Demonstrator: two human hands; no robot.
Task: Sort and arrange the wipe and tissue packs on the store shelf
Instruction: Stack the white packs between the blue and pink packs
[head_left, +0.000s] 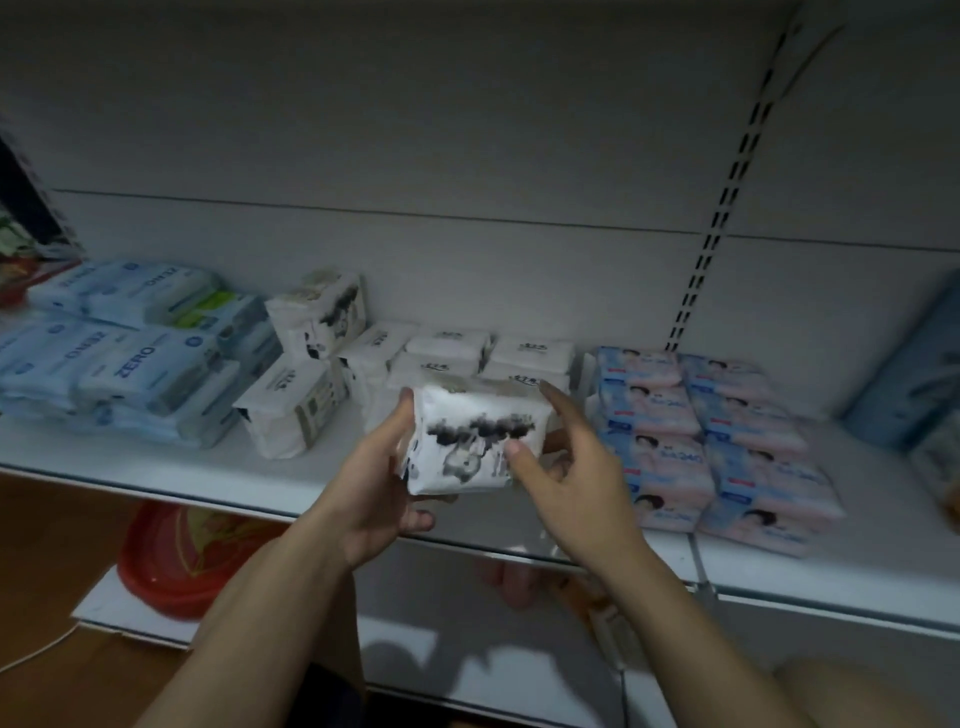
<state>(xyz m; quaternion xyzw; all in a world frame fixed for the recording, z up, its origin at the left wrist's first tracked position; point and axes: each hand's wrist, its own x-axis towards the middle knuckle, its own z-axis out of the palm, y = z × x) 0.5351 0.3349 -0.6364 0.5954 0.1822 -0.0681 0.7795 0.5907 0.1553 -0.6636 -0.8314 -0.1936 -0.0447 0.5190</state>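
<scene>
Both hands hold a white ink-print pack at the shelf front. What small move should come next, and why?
Probably ease the held pack forward onto the shelf beside the matching white packs just behind it. The left hand and right hand grip its ends, and blue packs lie left, pink packs right.

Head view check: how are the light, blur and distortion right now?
Head view: dim, darkest at the corners; the white ink-printed tissue pack gripped by the left hand and right hand is smeared by blur, while the blue ZERO wipe packs are legible; wide-angle bows the white metal shelf edge.
</scene>
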